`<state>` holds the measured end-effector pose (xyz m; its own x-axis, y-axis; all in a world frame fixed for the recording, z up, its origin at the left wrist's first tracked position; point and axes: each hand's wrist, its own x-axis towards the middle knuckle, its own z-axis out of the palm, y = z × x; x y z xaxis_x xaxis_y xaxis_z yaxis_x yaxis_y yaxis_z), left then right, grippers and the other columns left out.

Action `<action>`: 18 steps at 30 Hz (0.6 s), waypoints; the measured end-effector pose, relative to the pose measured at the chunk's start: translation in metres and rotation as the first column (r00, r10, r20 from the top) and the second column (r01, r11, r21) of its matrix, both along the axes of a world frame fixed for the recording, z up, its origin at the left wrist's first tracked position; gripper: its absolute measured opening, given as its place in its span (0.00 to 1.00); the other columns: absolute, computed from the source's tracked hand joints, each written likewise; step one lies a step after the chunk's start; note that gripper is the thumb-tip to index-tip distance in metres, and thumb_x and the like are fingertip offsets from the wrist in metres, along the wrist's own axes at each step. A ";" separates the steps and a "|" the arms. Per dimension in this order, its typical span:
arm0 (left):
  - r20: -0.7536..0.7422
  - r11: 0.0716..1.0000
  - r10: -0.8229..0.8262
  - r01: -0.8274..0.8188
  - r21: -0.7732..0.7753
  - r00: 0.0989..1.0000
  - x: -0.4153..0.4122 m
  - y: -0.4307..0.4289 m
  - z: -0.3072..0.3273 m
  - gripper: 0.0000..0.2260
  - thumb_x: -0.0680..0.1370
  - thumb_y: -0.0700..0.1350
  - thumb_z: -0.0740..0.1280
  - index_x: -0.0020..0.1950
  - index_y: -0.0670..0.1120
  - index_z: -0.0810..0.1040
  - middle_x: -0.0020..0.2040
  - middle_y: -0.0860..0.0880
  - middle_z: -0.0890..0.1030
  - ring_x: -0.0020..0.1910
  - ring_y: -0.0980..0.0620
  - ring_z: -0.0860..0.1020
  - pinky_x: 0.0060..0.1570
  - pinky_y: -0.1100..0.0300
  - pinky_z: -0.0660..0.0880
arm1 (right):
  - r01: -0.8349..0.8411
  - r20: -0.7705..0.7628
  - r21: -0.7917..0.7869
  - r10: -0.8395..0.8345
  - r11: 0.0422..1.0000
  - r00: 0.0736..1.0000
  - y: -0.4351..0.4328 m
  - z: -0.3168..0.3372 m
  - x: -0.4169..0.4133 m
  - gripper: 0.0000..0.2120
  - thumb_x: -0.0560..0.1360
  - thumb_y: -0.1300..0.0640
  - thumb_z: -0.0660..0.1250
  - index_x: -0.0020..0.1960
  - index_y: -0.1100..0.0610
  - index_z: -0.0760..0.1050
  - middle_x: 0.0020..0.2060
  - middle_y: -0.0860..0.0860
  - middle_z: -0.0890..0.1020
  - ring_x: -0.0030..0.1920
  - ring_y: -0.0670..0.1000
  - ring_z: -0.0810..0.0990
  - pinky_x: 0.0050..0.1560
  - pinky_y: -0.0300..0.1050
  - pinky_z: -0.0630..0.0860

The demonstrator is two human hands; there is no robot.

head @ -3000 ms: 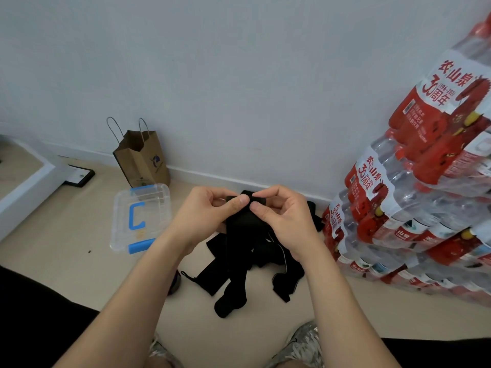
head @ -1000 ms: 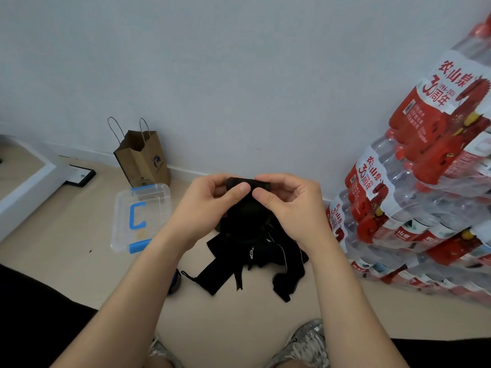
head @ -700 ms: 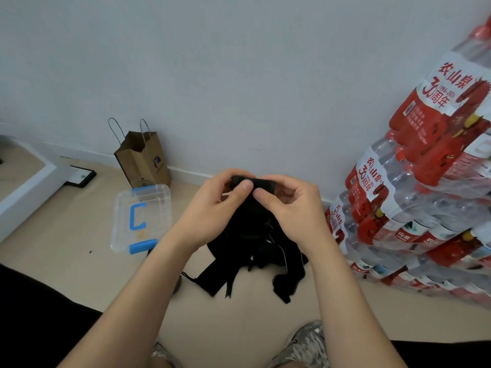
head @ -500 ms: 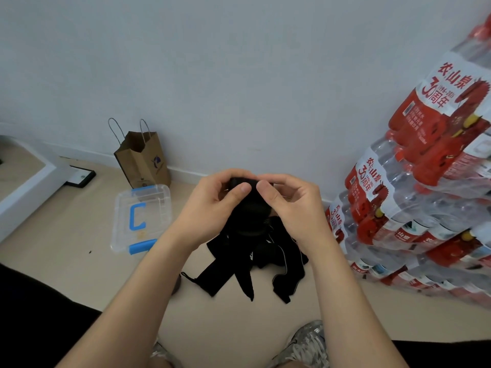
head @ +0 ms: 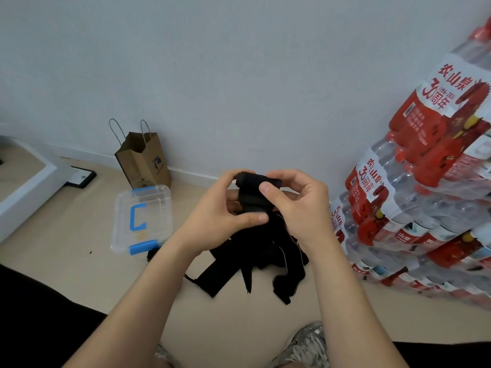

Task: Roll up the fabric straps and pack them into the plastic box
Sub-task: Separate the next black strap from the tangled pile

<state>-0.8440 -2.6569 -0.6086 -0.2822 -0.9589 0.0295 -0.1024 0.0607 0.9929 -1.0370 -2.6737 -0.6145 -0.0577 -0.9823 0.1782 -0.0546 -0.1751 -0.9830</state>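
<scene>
Beige flooring (head: pixel 66 248) meets a pale wall (head: pixel 212 75), with a brown paper bag (head: pixel 144 162) at the skirting and shrink-wrapped water bottle packs (head: pixel 425 197) stacked on the right. Both hands hold a partly rolled black fabric strap (head: pixel 252 192) in the air: the left hand (head: pixel 223 216) curls round it from below, and the right hand (head: pixel 297 205) pinches its top. More black straps (head: pixel 268 258) lie heaped on the floor beneath. The clear plastic box (head: pixel 156 221), lid on, sits to their left.
</scene>
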 end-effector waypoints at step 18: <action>-0.188 0.958 0.061 -0.004 0.288 0.980 0.003 -0.001 0.003 0.14 0.87 0.49 0.65 0.68 0.44 0.83 0.61 0.39 0.87 0.60 0.37 0.86 0.62 0.37 0.82 | -0.074 -0.272 -0.217 0.012 0.973 0.962 -0.002 -0.007 0.007 0.12 0.72 0.64 0.79 0.50 0.49 0.90 0.52 0.42 0.87 0.58 0.49 0.87 0.54 0.51 0.86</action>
